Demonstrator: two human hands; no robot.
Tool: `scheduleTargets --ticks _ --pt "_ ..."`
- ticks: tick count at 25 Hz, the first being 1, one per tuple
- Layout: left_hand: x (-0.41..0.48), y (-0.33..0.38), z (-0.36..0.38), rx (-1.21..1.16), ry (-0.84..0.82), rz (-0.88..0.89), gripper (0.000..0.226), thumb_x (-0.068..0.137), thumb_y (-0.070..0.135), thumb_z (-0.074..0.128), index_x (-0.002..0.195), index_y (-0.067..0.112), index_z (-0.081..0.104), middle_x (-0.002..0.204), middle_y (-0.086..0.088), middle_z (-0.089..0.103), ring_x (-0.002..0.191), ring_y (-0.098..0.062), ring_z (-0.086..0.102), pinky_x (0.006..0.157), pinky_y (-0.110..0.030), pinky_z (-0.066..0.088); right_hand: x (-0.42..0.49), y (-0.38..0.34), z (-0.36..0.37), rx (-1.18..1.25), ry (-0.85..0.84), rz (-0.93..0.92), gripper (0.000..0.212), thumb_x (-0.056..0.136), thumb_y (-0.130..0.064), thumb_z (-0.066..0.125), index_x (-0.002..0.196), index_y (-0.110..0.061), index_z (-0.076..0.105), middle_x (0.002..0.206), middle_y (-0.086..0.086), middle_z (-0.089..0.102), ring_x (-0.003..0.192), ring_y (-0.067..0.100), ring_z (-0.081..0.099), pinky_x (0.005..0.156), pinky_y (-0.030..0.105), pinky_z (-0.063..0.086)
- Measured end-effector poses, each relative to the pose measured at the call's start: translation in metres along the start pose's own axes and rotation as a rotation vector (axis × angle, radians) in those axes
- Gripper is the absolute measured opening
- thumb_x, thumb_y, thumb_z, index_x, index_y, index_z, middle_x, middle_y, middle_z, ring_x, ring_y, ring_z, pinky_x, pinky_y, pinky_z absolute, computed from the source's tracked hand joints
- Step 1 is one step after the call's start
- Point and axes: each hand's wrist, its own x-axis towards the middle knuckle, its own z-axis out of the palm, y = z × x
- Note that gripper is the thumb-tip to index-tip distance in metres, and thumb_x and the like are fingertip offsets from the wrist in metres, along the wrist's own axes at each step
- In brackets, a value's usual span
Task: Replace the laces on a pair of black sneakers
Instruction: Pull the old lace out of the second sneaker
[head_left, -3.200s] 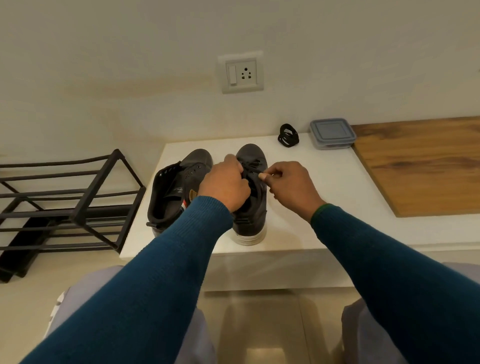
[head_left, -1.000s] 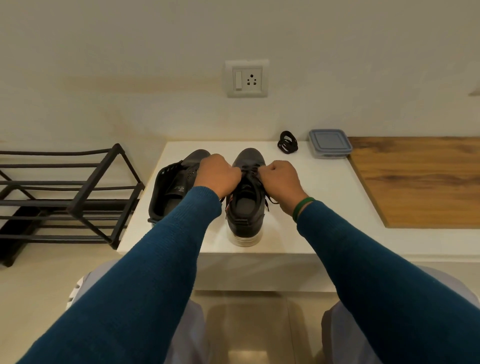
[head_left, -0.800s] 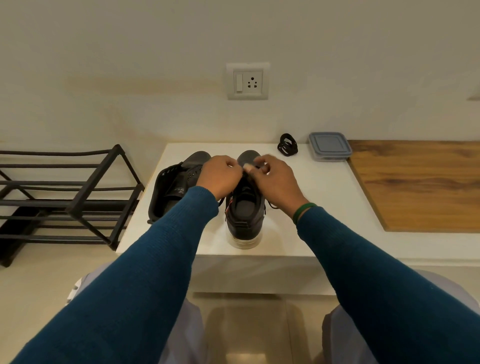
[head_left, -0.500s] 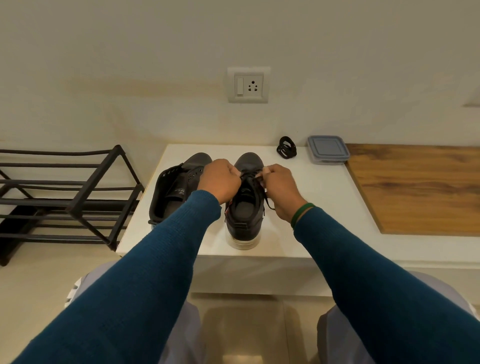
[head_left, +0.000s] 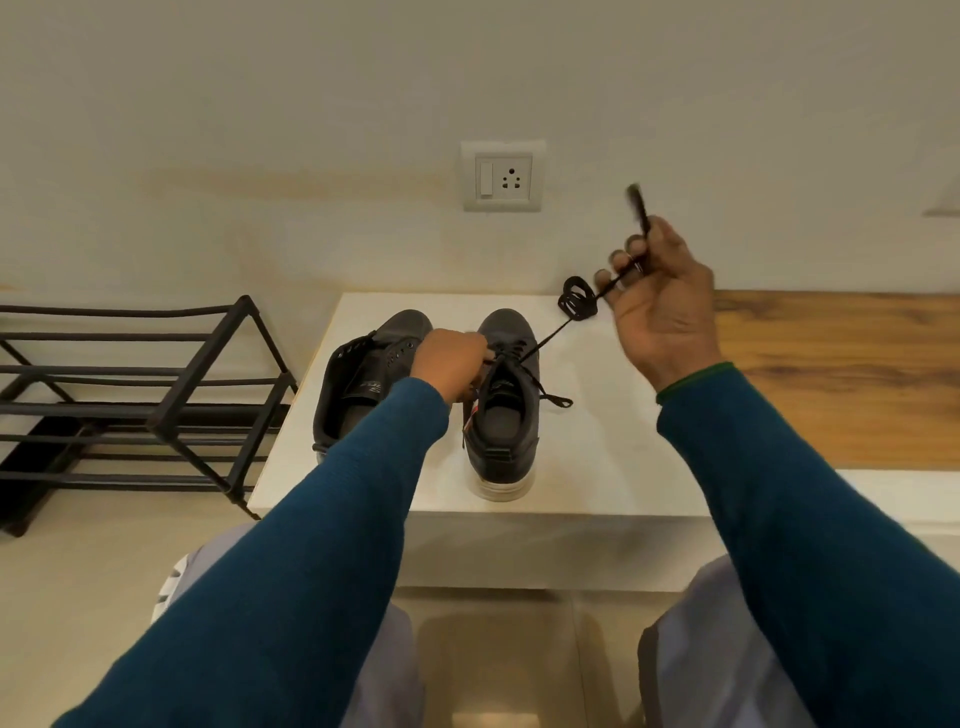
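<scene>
Two black sneakers stand on a white bench (head_left: 597, 467), toes toward the wall. The right sneaker (head_left: 503, 415) has a black lace (head_left: 550, 338) threaded through its upper eyelets; one lace end lies on the bench to its right. My right hand (head_left: 657, 296) is raised above the bench and pinches the lace, which runs taut from the shoe to my fingers, its tip sticking up past them. My left hand (head_left: 452, 364) grips the right sneaker's eyelet edge. The left sneaker (head_left: 363, 379) stands without laces, its tongue area open.
A coiled bundle of black lace (head_left: 577, 301) lies at the back of the bench. A wooden board (head_left: 841, 374) lies to the right. A black metal shoe rack (head_left: 130, 395) stands on the floor at the left. A wall socket (head_left: 502, 176) sits above.
My right hand has lifted from the shoe up and to the right, drawing the lace out taut. My left hand has stayed on the right sneaker. The grey box is now hidden behind my right hand.
</scene>
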Motion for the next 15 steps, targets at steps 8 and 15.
scheduleTargets --ticks 8,15 --pt "0.011 0.011 -0.038 -0.906 0.234 0.109 0.030 0.096 0.001 0.030 0.107 0.012 0.056 0.072 -0.007 0.057 0.061 -0.022 0.054 0.060 -0.032 0.048 -0.002 0.039 -0.037 -1.146 0.248 0.283 0.019 0.097 -0.003 0.052 0.113 0.004 0.061 0.087 0.017 0.065 0.057 0.019 0.061 0.056 0.034 0.054" --pt "-0.009 -0.011 -0.026 0.879 0.090 0.101 0.021 0.092 0.024 0.057 0.077 0.010 0.055 0.079 -0.007 0.062 0.070 -0.023 0.060 0.066 -0.033 0.052 -0.021 0.072 -0.025 -1.635 -0.118 0.002 0.051 0.089 -0.043 0.061 0.133 -0.018 0.056 0.131 0.003 0.056 0.112 0.017 0.059 0.087 0.030 0.053"
